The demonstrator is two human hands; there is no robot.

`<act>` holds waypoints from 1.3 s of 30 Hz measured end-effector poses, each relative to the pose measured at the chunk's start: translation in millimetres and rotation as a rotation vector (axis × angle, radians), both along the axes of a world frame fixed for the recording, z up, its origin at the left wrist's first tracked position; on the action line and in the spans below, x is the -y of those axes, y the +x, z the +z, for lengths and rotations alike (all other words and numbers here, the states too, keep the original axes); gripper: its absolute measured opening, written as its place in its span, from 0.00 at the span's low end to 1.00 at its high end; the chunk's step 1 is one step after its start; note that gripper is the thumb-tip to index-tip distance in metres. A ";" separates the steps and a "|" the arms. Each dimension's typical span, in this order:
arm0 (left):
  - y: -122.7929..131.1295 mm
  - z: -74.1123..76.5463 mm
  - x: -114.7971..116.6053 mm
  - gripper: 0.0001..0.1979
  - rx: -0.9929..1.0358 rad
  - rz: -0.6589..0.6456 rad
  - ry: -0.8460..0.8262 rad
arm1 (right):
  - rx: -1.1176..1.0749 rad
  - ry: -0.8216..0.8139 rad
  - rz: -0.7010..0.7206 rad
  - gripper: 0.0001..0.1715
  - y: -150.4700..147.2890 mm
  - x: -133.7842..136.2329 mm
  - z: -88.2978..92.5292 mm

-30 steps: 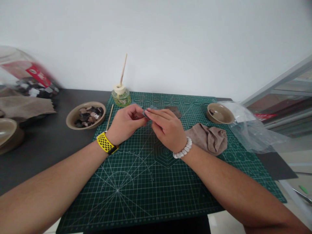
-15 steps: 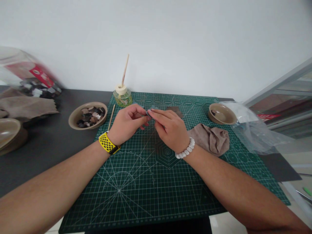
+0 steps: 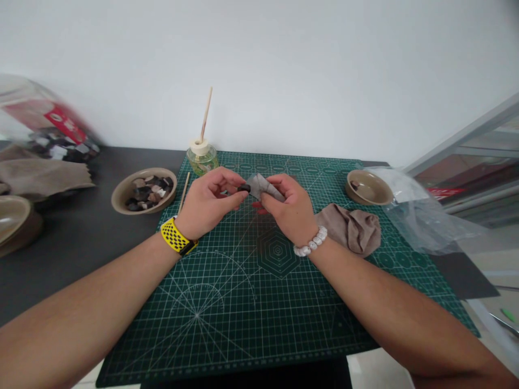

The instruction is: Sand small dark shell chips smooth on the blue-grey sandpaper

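Observation:
A small dark stone is pinched between the thumb and fingers of my left hand, its end poking out toward the right. My right hand grips a creased grey sheet that looks like sandpaper, its near corner beside the stone. Whether sheet and stone touch is hard to make out. Both hands are raised over the far half of a green cutting mat. Right of my right wrist lies a crumpled brown cloth.
A bowl of dark and brown stones stands left; another bowl with one small piece is right, beside a clear plastic bag. Behind are a glass bottle with a stick and a thin wooden stick. A bag of pieces sits far left.
My hands have moved slightly apart. The right hand has turned, so the grey sheet now shows plainly, and the dark stone is visible at my left fingertips.

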State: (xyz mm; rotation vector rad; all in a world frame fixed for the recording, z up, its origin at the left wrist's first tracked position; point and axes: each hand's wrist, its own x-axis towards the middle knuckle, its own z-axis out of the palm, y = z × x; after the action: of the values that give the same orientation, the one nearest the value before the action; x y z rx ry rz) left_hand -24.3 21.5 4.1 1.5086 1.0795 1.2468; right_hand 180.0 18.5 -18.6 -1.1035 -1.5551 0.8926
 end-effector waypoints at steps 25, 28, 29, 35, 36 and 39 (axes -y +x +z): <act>0.9 3.8 4.8 0.15 -0.115 -0.078 -0.078 | 0.505 0.438 0.058 0.15 2.3 15.3 14.8; 0.4 3.3 4.0 0.15 -0.117 -0.090 -0.075 | 0.500 0.489 0.047 0.19 2.1 16.1 14.0; 0.2 2.9 3.5 0.15 -0.121 -0.092 -0.074 | 0.499 0.505 0.048 0.20 2.0 16.1 13.6; -0.5 1.1 2.0 0.19 -0.103 -0.094 -0.098 | 0.526 0.523 0.071 0.21 2.5 13.9 13.6; -0.6 1.1 2.1 0.19 -0.102 -0.098 -0.099 | 0.530 0.524 0.076 0.21 2.7 13.4 13.8; -0.9 0.8 2.2 0.20 -0.093 -0.115 -0.090 | 0.540 0.528 0.093 0.21 3.4 12.5 13.9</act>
State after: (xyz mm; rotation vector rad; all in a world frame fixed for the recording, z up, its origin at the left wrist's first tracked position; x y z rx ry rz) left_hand -25.2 19.3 4.9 1.5496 1.0787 1.0447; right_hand 183.5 6.0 -4.7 -0.9222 -2.1384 0.2005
